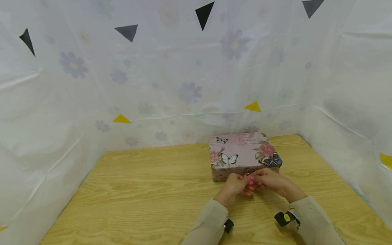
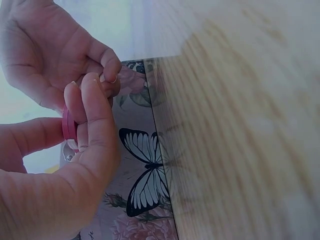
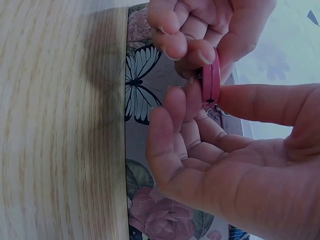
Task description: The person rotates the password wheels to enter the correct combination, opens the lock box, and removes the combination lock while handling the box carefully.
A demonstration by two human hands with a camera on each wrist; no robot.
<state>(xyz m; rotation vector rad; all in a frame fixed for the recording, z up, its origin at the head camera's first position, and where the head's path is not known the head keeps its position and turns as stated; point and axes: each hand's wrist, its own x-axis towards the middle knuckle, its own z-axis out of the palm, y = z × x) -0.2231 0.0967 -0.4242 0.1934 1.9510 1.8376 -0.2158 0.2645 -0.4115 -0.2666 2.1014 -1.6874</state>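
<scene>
Pink piece (image 1: pixel 250 179) pinched between two hands at the near side of a flower-and-butterfly box.
The left hand (image 1: pixel 235 186) grips it between thumb and fingers from the left, the right hand (image 1: pixel 272 180) likewise from the right, their fingertips close together; it sits just below the metal clasp (image 1: pixel 246 171) on the near face of the closed box (image 1: pixel 234 148), which stands toward the far right of the wood-grain table (image 1: pixel 137 190), with a flowered white sheet (image 1: pixel 168 68) beyond.
</scene>
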